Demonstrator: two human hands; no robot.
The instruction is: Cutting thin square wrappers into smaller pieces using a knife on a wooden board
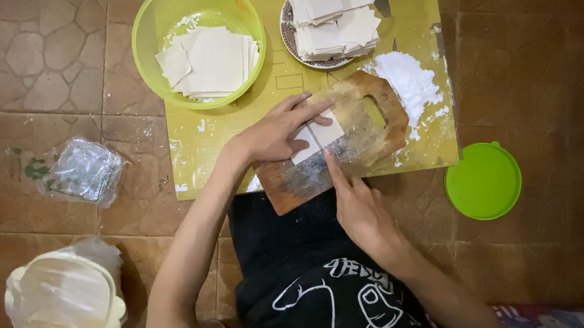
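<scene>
On the wooden cutting board [348, 143] lies a small square dough sheet [317, 138], its long axis running from near-left to far-right. Your left hand [274, 131] lies flat on it with fingers spread, gripping nothing; your right hand [358, 208] points its index fingertip at the sheet's near edge, other fingers curled. Far left, a green bowl [147, 27] holds more sheets; a patterned plate [287, 34] holds stacks. Left on the floor lies a crumpled clear plastic bag [83, 170]; right, a round green lid [483, 181].
</scene>
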